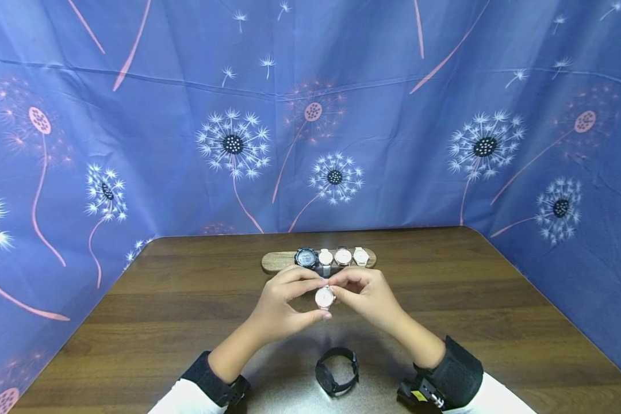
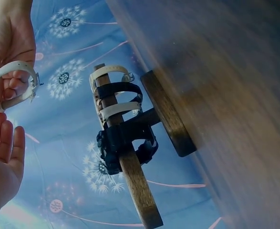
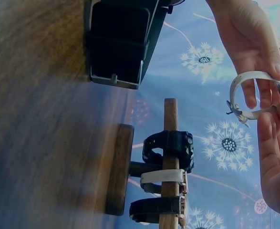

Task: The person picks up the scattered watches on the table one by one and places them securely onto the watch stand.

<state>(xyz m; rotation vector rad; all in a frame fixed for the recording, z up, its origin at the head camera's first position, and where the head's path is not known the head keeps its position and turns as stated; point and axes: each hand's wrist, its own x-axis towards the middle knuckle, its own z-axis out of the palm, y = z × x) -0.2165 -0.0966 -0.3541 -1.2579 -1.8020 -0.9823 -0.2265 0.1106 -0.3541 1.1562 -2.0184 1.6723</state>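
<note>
A wristwatch with a white strap and pale round dial [image 1: 324, 298] is held upright between both hands over the table. My left hand [image 1: 282, 303] grips it, with fingers at the top edge and thumb at the bottom. From the other side, my right hand [image 1: 366, 293] pinches it near its upper right. The strap [image 3: 254, 75] forms a closed loop with its buckle fastened, in both wrist views. Nearer to me, a black watch [image 1: 336, 372] lies on its side on the table, its band looped.
Behind the hands stands a wooden T-shaped watch stand [image 1: 276, 261] bearing several watches. A large black watch [image 1: 306, 258] is leftmost; lighter ones sit to its right. The brown wooden table [image 1: 186, 299] ends at a blue dandelion-print cloth [image 1: 393, 126].
</note>
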